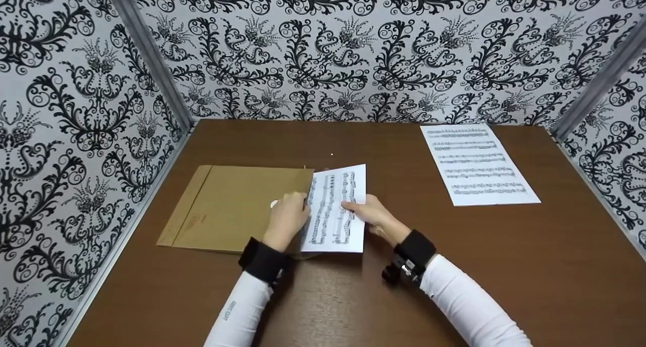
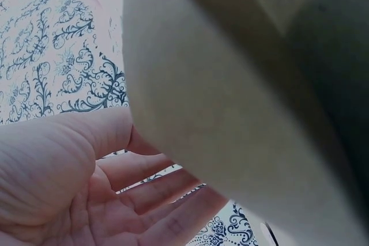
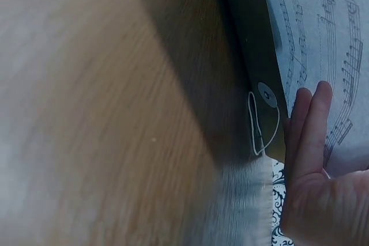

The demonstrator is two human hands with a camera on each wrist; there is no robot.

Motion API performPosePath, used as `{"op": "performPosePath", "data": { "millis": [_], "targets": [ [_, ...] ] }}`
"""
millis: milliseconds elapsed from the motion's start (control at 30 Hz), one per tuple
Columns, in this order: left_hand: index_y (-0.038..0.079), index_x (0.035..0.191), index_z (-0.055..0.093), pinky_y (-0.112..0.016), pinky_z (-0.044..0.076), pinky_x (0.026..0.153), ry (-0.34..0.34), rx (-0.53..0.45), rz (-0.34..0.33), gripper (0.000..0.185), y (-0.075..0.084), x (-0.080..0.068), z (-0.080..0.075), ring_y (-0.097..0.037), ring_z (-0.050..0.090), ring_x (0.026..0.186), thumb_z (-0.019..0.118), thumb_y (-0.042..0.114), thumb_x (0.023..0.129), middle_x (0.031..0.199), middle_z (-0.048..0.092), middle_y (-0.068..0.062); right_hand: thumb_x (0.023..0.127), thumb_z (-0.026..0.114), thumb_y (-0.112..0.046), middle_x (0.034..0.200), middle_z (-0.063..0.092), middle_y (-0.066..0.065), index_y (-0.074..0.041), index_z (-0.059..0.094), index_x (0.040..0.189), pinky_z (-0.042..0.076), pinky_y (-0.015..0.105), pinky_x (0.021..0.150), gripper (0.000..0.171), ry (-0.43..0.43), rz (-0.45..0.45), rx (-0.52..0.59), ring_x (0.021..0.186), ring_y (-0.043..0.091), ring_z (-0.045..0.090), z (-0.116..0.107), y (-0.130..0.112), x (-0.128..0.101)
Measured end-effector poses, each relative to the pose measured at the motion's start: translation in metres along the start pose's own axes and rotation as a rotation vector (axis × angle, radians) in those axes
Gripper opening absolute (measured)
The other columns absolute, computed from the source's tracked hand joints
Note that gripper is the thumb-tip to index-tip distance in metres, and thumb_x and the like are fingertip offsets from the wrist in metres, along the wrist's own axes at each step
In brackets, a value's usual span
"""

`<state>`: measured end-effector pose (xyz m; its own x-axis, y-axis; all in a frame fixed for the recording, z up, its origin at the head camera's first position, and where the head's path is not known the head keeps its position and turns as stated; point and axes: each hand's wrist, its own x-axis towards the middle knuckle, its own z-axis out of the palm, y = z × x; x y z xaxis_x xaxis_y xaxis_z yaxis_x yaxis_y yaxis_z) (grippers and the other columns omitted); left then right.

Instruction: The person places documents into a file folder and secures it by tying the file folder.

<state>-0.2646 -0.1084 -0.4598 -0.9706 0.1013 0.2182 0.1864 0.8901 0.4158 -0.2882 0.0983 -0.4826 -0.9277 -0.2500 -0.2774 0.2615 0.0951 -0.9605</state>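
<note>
The brown envelope [image 1: 237, 208] lies flat on the wooden table [image 1: 454, 266], toward the table's left side, with its open end pointing right. A sheet of music [image 1: 334, 211] sticks out of that open end; its left part is covered by the envelope's edge and the rest lies on the table just right of the envelope.

The left hand [image 1: 286, 217] rests at the envelope's right edge, where envelope and sheet meet. In the head view its fingers are curled down over that edge; the left wrist view shows the palm [image 2: 69, 188] with the fingers [image 2: 167, 194] only loosely bent beneath the envelope's lifted paper [image 2: 230, 113]. Whether the thumb pinches the edge cannot be told.

The right hand [image 1: 373, 215] lies at the right of the envelope, on the exposed sheet. Its fingers [image 3: 311, 125] are nearly straight and close together, flat against the printed staves [image 3: 328, 38]. The right wrist view also shows the envelope's string-and-button clasp [image 3: 266, 93] just beside those fingertips.

A second sheet of music [image 1: 477, 164] lies flat on the table, well apart from the envelope, to its far right. Walls with black-and-white patterned paper [image 1: 353, 49] enclose the table behind and to both sides of the envelope.
</note>
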Motion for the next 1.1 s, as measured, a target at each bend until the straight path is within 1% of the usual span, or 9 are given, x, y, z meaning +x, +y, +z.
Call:
{"op": "performPosePath", "data": {
  "millis": [100,267,333,467,567,733,833,933,1100],
  "targets": [
    [-0.001,0.093,0.074,-0.050,0.053,0.066,-0.004,0.003,-0.001,0.010,0.000,0.000,0.001,-0.039,0.073,0.078,0.066,0.004,0.090,0.095,0.077,-0.022,0.102,0.056,-0.008,0.111,0.076,0.021,0.006,0.058,0.137,0.065,0.032,0.069,0.038,-0.002,-0.008,-0.015,0.077,0.017,0.077,0.002,0.001,0.002],
    [-0.001,0.106,0.076,-0.053,0.055,0.070,-0.003,0.004,-0.001,0.019,0.000,0.000,0.001,-0.040,0.074,0.085,0.066,0.004,0.090,0.103,0.077,-0.023,0.102,0.056,-0.007,0.114,0.075,0.025,0.008,0.058,0.136,0.065,0.032,0.070,0.038,-0.004,-0.014,-0.005,0.079,0.018,0.078,0.007,0.002,0.006],
    [-0.001,0.105,0.076,-0.052,0.056,0.071,-0.006,0.005,-0.001,0.019,0.000,0.000,0.001,-0.040,0.074,0.085,0.066,0.004,0.090,0.103,0.077,-0.023,0.101,0.056,-0.006,0.114,0.075,0.025,0.010,0.059,0.134,0.065,0.033,0.070,0.037,-0.002,-0.017,0.002,0.080,0.019,0.078,0.008,0.003,0.007],
    [0.000,0.094,0.075,-0.050,0.054,0.067,-0.014,-0.004,-0.001,0.010,0.000,0.000,0.002,-0.038,0.072,0.079,0.065,0.004,0.091,0.097,0.077,-0.022,0.101,0.057,-0.006,0.115,0.075,0.026,0.009,0.060,0.133,0.065,0.034,0.072,0.036,0.004,-0.014,0.001,0.082,0.020,0.078,0.010,0.002,0.007],
    [0.001,0.088,0.072,-0.049,0.053,0.066,-0.016,-0.006,-0.005,0.008,0.000,0.000,0.001,-0.037,0.072,0.077,0.065,0.003,0.090,0.094,0.076,-0.022,0.101,0.057,-0.007,0.117,0.074,0.027,0.007,0.060,0.134,0.065,0.035,0.073,0.036,0.008,-0.004,-0.005,0.083,0.021,0.078,0.012,0.001,0.006],
    [0.001,0.087,0.072,-0.050,0.053,0.067,-0.011,-0.003,-0.006,0.008,0.000,0.001,0.001,-0.038,0.072,0.078,0.065,0.004,0.089,0.094,0.077,-0.022,0.102,0.057,-0.008,0.117,0.074,0.027,0.007,0.060,0.135,0.065,0.035,0.072,0.036,0.014,-0.002,-0.012,0.083,0.022,0.079,0.012,0.001,0.005],
    [0.000,0.086,0.072,-0.050,0.053,0.065,-0.006,-0.007,0.000,0.008,0.000,0.000,0.001,-0.038,0.071,0.076,0.065,0.004,0.089,0.093,0.076,-0.022,0.101,0.057,-0.009,0.112,0.076,0.024,0.007,0.060,0.134,0.065,0.034,0.071,0.036,0.018,0.002,0.009,0.080,0.020,0.078,0.012,0.001,0.004],
    [0.001,0.084,0.071,-0.050,0.053,0.065,-0.004,-0.008,0.003,0.008,0.000,0.000,0.001,-0.038,0.071,0.076,0.065,0.003,0.089,0.092,0.076,-0.022,0.101,0.058,-0.010,0.104,0.079,0.018,0.008,0.060,0.132,0.065,0.032,0.069,0.036,0.013,0.010,0.043,0.076,0.017,0.077,0.012,0.000,0.004],
    [0.000,0.093,0.076,-0.049,0.052,0.063,0.002,0.005,-0.005,0.013,0.001,0.000,0.001,-0.039,0.073,0.077,0.064,0.004,0.088,0.094,0.077,-0.021,0.103,0.057,-0.014,0.095,0.079,0.007,0.007,0.058,0.135,0.064,0.028,0.067,0.039,-0.028,0.002,0.095,0.076,0.014,0.077,0.010,-0.001,0.001]
  ]
}}
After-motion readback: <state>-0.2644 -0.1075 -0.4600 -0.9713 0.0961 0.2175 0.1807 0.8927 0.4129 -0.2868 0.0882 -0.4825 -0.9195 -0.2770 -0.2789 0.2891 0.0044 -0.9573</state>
